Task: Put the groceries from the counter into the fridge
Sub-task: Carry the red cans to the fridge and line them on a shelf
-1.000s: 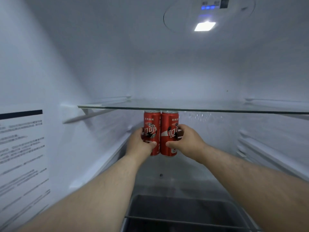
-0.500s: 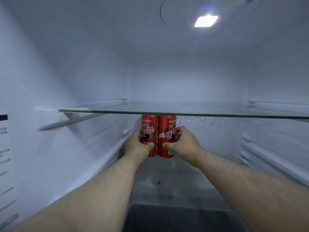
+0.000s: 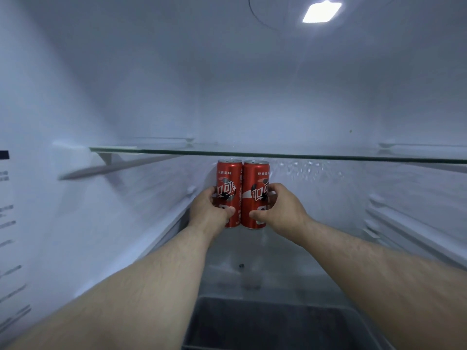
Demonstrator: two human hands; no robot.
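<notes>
Fridge interior (image 3: 278, 97) | left hand (image 3: 211, 210), right hand (image 3: 283, 210) each clasp a red cola can (image 3: 228, 183) (image 3: 255, 180) under glass shelf (image 3: 328, 156) | cans inside, unreleased

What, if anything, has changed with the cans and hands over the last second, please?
Little changed. The left hand and right hand carried the left can and right can slightly deeper under the glass shelf. Both grips held; the cans stayed upright, side by side.
</notes>
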